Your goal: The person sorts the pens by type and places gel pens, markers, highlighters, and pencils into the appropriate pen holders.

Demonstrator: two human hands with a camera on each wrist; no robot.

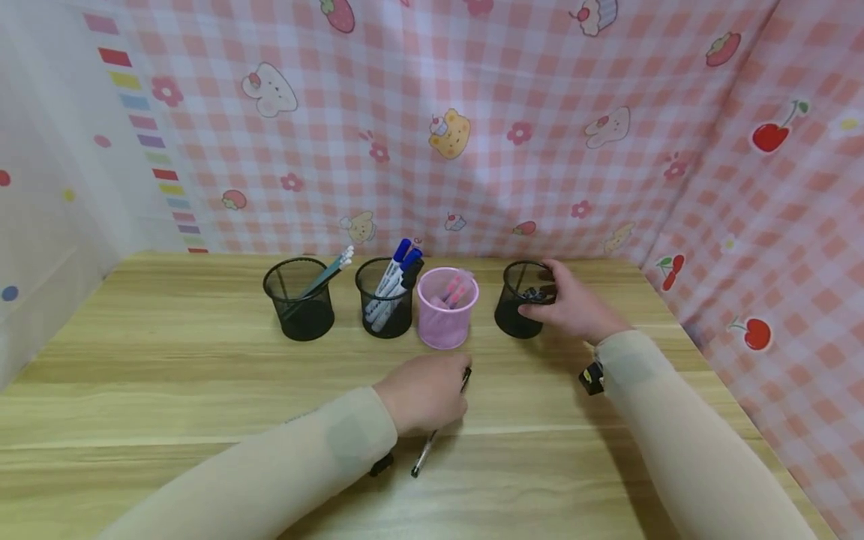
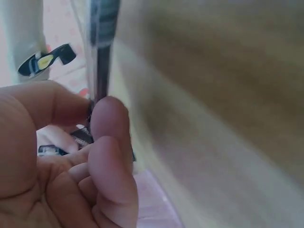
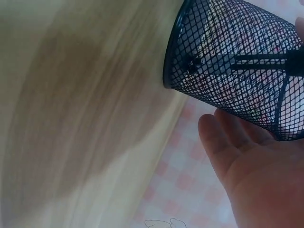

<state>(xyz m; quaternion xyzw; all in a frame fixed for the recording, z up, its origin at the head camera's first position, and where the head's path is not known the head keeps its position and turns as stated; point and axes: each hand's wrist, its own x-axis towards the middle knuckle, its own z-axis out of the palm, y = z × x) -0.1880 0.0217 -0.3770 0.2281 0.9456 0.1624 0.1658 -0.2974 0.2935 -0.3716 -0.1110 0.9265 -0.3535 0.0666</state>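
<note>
My left hand [image 1: 428,391] pinches a slim pen [image 1: 423,456] with a clear barrel and dark ends, slanted above the table. In the left wrist view, thumb and fingertips meet on the pen [image 2: 102,61]. At the right, my right hand [image 1: 574,304] is around the side of an upright black mesh pen cup [image 1: 518,319], thumb in front and fingers behind. The right wrist view shows its fingers [image 3: 221,142] fairly straight beside the mesh cup [image 3: 242,90]; firm contact is unclear. Inside that cup are dark pens [image 3: 256,61].
A pink mesh cup [image 1: 443,330] holds pink-marked pens. Left of it, a black mesh cup [image 1: 367,289] holds blue- and black-capped markers, and another black cup [image 1: 307,322] holds green pencils. Checked cloth [image 1: 405,150] hangs behind the wooden table [image 1: 202,375].
</note>
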